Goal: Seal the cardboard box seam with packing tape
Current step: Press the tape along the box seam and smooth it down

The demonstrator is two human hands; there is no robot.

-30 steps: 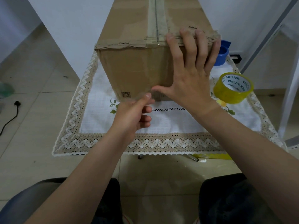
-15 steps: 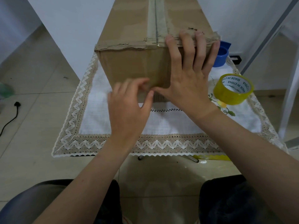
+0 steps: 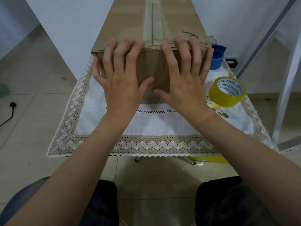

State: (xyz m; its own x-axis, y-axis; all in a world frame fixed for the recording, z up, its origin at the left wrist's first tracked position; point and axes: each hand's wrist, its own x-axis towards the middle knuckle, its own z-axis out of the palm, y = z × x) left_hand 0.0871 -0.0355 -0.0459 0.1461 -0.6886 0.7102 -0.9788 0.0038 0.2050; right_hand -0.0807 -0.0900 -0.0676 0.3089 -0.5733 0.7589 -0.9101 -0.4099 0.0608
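Observation:
A long brown cardboard box (image 3: 130, 22) stands on a small table covered by a white lace-edged cloth (image 3: 146, 124). A strip of clear tape (image 3: 153, 26) runs along its top seam and over the near edge. My left hand (image 3: 120, 79) lies flat on the box's near face, left of the seam, fingers spread and curled over the top edge. My right hand (image 3: 185, 79) mirrors it on the right of the seam. The thumbs almost meet low on the face. A yellow roll of packing tape (image 3: 228, 92) lies on the cloth to the right of the box.
A blue round container (image 3: 216, 57) sits behind the tape roll beside the box. White metal frame legs (image 3: 286, 79) stand at the right. A black cable (image 3: 9, 111) lies on the tiled floor at left. My knees are below the table's near edge.
My left hand rose from below the box's near face and spread flat on it beside the seam. My right hand stayed on the face, its fingers over the top edge.

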